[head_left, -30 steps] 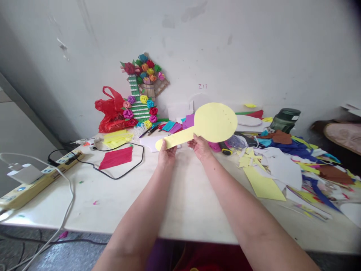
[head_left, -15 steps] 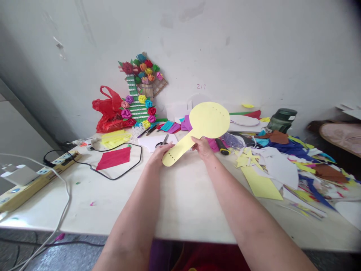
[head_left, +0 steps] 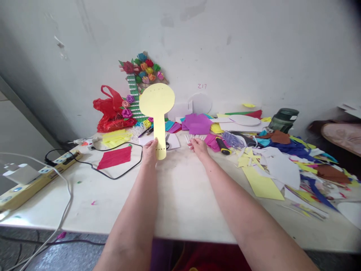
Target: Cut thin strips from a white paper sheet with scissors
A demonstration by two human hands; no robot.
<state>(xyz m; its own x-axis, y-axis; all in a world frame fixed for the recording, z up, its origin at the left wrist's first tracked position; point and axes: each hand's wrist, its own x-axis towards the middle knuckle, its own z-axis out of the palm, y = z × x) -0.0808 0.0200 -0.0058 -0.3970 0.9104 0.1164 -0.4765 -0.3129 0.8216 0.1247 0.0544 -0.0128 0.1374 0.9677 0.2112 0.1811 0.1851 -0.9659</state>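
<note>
My left hand [head_left: 149, 150] pinches the lower end of a pale yellow paddle-shaped paper cutout [head_left: 157, 101], holding it upright with the round part on top. Small dark holes run in a row near the top of the disc and across the bottom of the handle. My right hand [head_left: 199, 146] is down at the table by a few thin white sticks [head_left: 193, 137], its fingers curled together. What lies between those fingertips is hidden. Just beyond are purple paper pieces [head_left: 198, 123]. Behind the cutout, scissors [head_left: 167, 145] rest partly hidden on white paper [head_left: 174, 142].
A yellow-and-black tool handle [head_left: 222, 145] lies right of my right hand. Paper scraps [head_left: 282, 167] cover the right side, with a green bottle [head_left: 284, 119] behind. On the left are red crepe paper [head_left: 115, 157], a black cable [head_left: 114, 178] and a power strip [head_left: 42, 175].
My right hand has let go of the yellow cutout and come down to the white sticks. My left hand has swung the cutout left and turned it from slanted to upright.
</note>
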